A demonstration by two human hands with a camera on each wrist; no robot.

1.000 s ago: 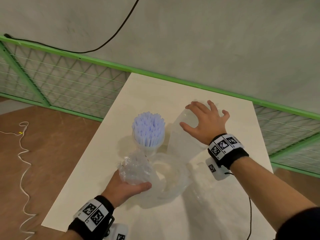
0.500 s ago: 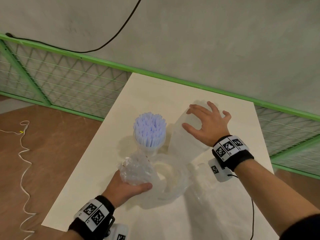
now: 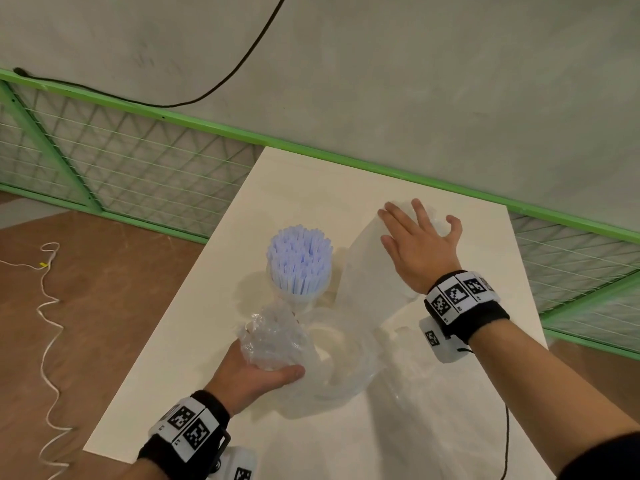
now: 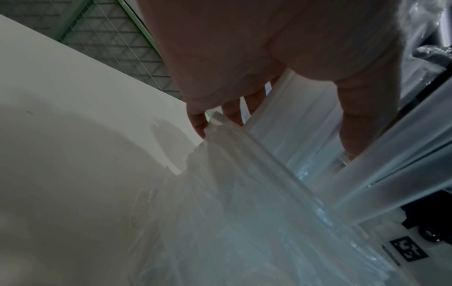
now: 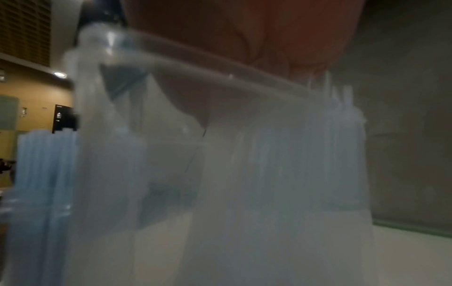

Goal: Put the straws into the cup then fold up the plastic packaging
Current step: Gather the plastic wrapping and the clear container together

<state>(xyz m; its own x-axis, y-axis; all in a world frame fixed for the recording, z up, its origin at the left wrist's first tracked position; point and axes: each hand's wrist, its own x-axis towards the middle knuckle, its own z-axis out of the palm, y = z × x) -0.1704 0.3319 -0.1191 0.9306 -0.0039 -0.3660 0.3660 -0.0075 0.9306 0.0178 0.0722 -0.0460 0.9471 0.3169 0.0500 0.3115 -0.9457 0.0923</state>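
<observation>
Currently the straws (image 3: 298, 263), pale blue-white, stand upright and bunched in a clear plastic cup (image 3: 300, 296) on the cream table (image 3: 166, 358); their tips fan out above the rim. The cup sits toward the middle of the tabletop, just beyond the left hand.

Left hand (image 3: 250, 374): at the near left of the table, fingers and thumb curled round a crumpled wad of the clear plastic packaging (image 3: 349, 348). Thumb lies across the near side of the wad. In the left wrist view the fingers (image 4: 198, 123) bend down onto ridged, gathered film (image 4: 244, 193), table surface (image 4: 73, 135) beside it.

Right hand (image 3: 417, 247): farther back and to the right of the cup, palm down, fingers straight and spread, pressing flat on the far end of the same packaging. The film under it forms a raised, rounded fold. Right wrist view is blurred; it shows translucent film (image 5: 244, 174) below the palm (image 5: 244, 38) and the straws (image 5: 41, 158) at the left edge.

Between the two hands the packaging loops in loose curls on the table, touching the base of the cup on its near right side.

Surroundings: green mesh fence (image 3: 114, 174) behind the table, grey wall, black cable (image 3: 225, 81) along the wall, white cord (image 3: 46, 323) on the brown floor. Both wrists carry black bands with printed marker tags (image 3: 457, 294).
</observation>
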